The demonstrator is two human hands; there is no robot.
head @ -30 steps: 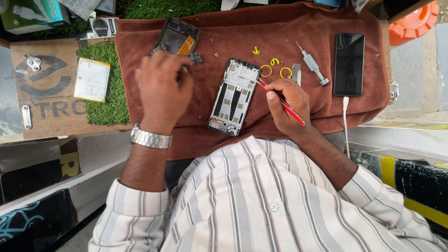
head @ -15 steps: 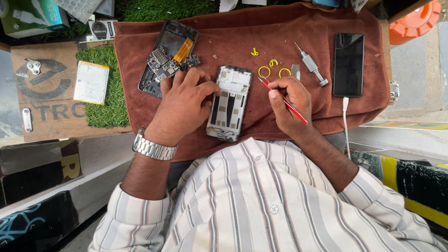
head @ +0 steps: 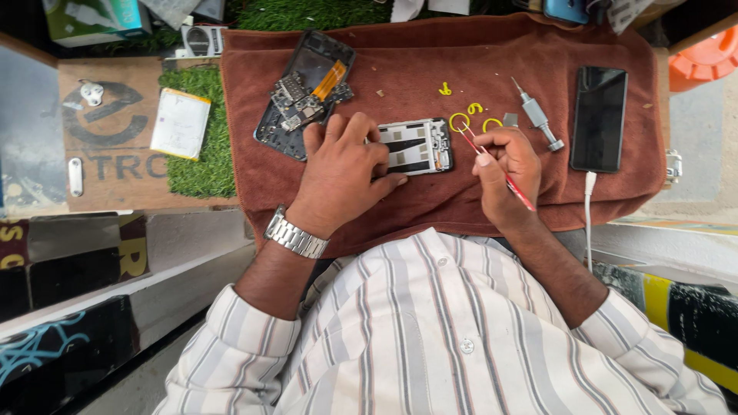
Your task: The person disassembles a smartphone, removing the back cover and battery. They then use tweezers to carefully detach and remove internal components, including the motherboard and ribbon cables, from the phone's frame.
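Note:
A stripped phone frame [head: 419,144] lies sideways on the brown towel [head: 538,200]. My left hand [head: 342,173], with a metal watch on its wrist, presses down on the frame's left end. In my right hand [head: 507,169] is a thin red tool [head: 496,167], its tip at the frame's right end. Beyond my left hand lies a dark phone back shell [head: 304,92] with circuit boards and an orange flex strip on it.
Yellow ring-shaped bits [head: 470,119] and a grey screwdriver [head: 538,123] lie on the towel by my right hand. A black phone [head: 598,117] with a white cable lies at the right. A white battery [head: 180,123] rests on green turf at the left.
The phone frame has turned from upright to sideways under my left hand. My left hand came down from the back shell onto the frame. The red tool's tip stays at the frame.

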